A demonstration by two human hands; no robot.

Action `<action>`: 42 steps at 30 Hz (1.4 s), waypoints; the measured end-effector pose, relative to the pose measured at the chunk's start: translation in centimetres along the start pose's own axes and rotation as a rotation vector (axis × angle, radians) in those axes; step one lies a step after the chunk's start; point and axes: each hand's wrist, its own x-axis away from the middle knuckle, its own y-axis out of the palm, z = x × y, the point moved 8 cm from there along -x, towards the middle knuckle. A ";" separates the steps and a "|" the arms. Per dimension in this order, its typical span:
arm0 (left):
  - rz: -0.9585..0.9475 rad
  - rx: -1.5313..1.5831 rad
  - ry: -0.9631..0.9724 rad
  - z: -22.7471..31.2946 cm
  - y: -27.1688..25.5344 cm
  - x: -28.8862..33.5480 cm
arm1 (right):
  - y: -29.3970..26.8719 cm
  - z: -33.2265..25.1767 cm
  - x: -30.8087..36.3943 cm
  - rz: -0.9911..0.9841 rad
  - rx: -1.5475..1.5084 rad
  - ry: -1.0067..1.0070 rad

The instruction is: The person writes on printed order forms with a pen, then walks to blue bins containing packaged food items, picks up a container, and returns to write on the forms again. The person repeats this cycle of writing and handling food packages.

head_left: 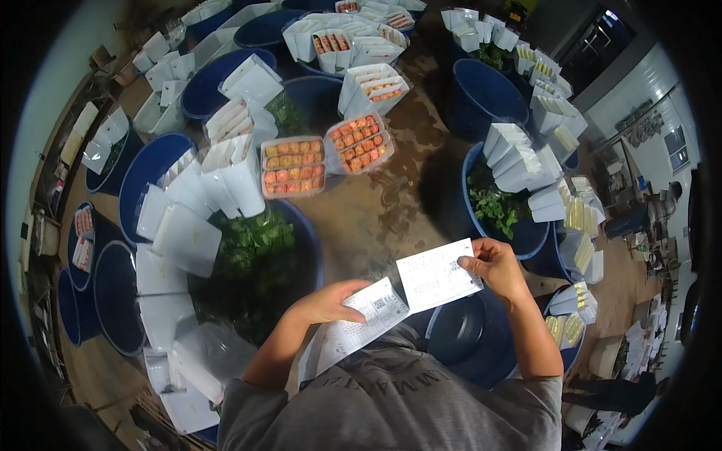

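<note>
Just in front of my chest, my left hand [327,303] grips a strip of white printed labels [376,307], thumb on top. The strip runs back toward my shirt, and its lower end is partly hidden by my forearm. My right hand [496,267] pinches another white printed label [432,280] by its right edge, thumb over the face. The two pieces meet or overlap at a corner; I cannot tell whether they are joined. Each carries a small square code. Below the right label stands a dark blue tub [459,331].
A large blue tub [318,248] with green leaves [252,244] and white-wrapped bundles stands left-front. Orange-red bloom packs [293,167] lean beyond it. More tubs [489,86] line both sides of the wet brown floor [391,197]. Two people [639,214] are at the far right.
</note>
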 end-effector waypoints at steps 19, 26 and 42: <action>0.494 -0.060 0.032 11.1 -18.0 -12.4 | 0.5 -7.5 -36.9 -0.414 0.060 0.005; 0.678 0.018 0.039 13.5 -21.3 -17.3 | -1.4 -8.8 -45.9 -0.472 0.099 -0.008; 0.626 0.037 0.059 15.5 -23.6 -21.2 | -7.7 -9.7 -54.6 -0.336 0.159 -0.021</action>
